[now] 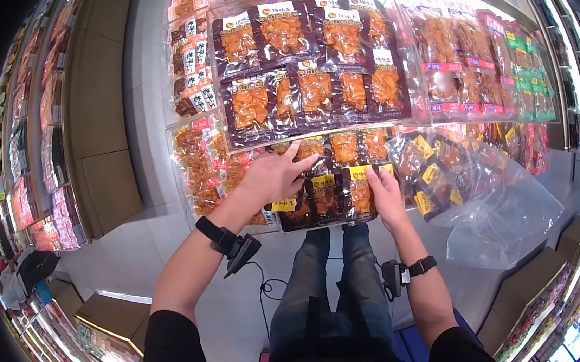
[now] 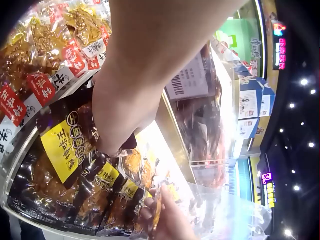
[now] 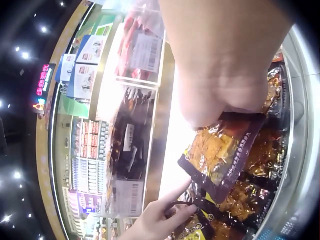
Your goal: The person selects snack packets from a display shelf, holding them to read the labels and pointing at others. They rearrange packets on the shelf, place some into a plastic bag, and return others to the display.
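Upright, yellow label topmost – snack packet (image 1: 361,192) gripped by right hand (image 1: 386,197).

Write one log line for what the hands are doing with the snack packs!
left hand: flat on dark snack packs | right hand: pinching one yellow-label pack | place: clear shop bin | bag: beside, untouched

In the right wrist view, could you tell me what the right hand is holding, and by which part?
The right hand pinches a dark snack packet by its top edge. The left hand rests flat on the packets, holding nothing.
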`<state>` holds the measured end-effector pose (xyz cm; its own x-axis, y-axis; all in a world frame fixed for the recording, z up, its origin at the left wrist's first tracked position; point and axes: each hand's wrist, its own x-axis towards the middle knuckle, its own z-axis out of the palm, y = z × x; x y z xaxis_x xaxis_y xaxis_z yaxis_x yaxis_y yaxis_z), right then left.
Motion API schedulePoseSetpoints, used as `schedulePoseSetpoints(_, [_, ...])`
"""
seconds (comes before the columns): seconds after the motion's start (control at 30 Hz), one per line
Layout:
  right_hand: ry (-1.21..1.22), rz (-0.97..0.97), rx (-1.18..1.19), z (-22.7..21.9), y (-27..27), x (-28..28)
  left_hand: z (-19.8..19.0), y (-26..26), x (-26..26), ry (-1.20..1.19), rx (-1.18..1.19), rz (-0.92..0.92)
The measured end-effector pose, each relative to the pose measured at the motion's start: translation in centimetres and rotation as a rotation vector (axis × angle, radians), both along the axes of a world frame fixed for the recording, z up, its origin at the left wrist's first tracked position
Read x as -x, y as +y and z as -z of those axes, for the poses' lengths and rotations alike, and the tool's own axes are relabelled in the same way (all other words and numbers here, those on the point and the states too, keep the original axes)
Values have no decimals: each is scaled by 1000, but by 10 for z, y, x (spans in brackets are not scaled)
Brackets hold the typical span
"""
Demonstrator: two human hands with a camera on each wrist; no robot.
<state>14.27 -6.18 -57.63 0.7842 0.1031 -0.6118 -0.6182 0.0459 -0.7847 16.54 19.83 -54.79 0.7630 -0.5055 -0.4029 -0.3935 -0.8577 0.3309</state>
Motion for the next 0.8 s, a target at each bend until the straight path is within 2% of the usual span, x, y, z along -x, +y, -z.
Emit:
schedulePoseSetpoints(0.2, [14, -131, 45, 24, 5, 7, -9, -2, -5, 89, -25, -8])
schedulePoseSetpoints(0.4, [-120, -171, 107, 13, 15, 4, -8, -4, -6, 139, -5, 5])
schedulePoseSetpoints(0.47, [-101, -113, 54, 4, 23, 0, -7, -5, -7, 148, 0, -9])
schedulePoseSetpoints(0.53, [-68, -143, 46, -2, 30, -7, -7, -7, -9, 155, 6, -20])
schedulePoseSetpoints(0.6, [-82, -175, -160, -2, 42, -14, -8, -7, -10, 171, 11, -29])
schedulePoseSetpoints(0.63, [-26, -251, -209, -10, 46, -20, -8, -7, -10, 172, 9, -28])
schedulePoseSetpoints(0.67, [-26, -250, -211, -8, 46, -22, -7, -7, -10, 174, 23, -42])
schedulePoseSetpoints(0.73, [-23, -366, -41, -3, 46, -25, -4, -6, -10, 175, 36, -54])
schedulePoseSetpoints(0.8, [-35, -423, 14, 1, 45, -26, -1, -4, -10, 237, 113, -118])
